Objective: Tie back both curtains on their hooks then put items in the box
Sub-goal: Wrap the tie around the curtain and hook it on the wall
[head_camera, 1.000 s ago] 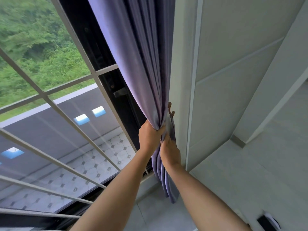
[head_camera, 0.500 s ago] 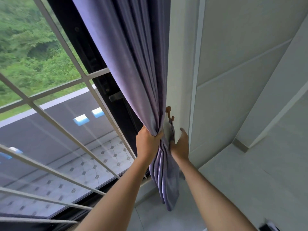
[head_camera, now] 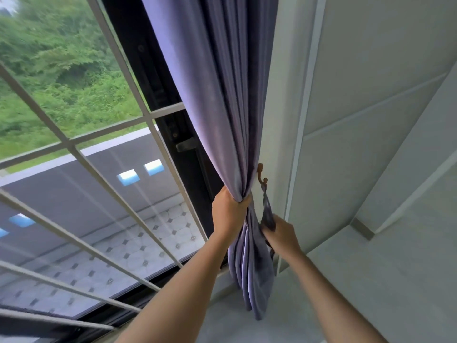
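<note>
Left hand [head_camera: 228, 214] grips one gathered purple fabric curtain [head_camera: 222, 107], fingers wrapped round the bunch. Right hand [head_camera: 280, 235] pinches one dark purple fabric tie-back strap [head_camera: 267, 211], which runs up to one small bronze metal wall hook [head_camera: 261, 175] on the white wall trim [head_camera: 272, 134]. Curtain hangs just beside the hook. One barred window [head_camera: 74, 149] to the left.

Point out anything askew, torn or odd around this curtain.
Nothing stands out. The left hand bunches the purple curtain beside the wall hook; the right hand holds the tieback strip hanging from it. No tears show.
</note>
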The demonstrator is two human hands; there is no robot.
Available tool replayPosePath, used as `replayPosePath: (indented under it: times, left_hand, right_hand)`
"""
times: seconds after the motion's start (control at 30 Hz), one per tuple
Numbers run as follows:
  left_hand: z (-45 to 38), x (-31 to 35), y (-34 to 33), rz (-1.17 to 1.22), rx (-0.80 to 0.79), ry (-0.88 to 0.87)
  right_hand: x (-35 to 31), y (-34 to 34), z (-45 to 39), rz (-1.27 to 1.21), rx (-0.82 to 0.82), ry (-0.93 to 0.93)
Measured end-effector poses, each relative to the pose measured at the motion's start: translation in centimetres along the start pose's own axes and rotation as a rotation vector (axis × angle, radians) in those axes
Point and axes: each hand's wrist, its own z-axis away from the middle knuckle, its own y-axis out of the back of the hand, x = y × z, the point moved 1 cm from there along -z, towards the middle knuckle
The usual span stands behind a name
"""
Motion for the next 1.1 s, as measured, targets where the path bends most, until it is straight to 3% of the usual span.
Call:
replayPosePath:
  times: [0.2,0.4,0.7,0.87,0.93,1.1]
  left_hand:
    - [0.5,0.4,0.5,0.017,-0.062,0.001]
    - [0.9,0.0,1.2,0.029,-0.089,0.0]
    - [1.5,-0.5,1.5,0.062,-0.158,-0.019]
    - [0.9,-0.9,2.1,0.044,-0.182,-0.028]
    - [0.7,-1.1,2.4,0.046,-0.205,-0.039]
    - [0.7,-1.3,2.7,0.039,-0.201,-0.064]
  right_hand:
    - [-1.3,1.4,2.9,0.368,0.124,-0.048]
    - [-4.4,0.9,7.0,0.504,0.111,-0.124]
    - [-6.7,-2.9,10.2,-0.084,0.341,-0.004]
    - [-7.6,-5.3,10.4,-0.211,0.332,0.063]
    - [-7.6,-6.0,10.2,-0.3,0.252,0.085]
    - [-7.2,-6.5,8.7,-0.613,0.228,-0.016]
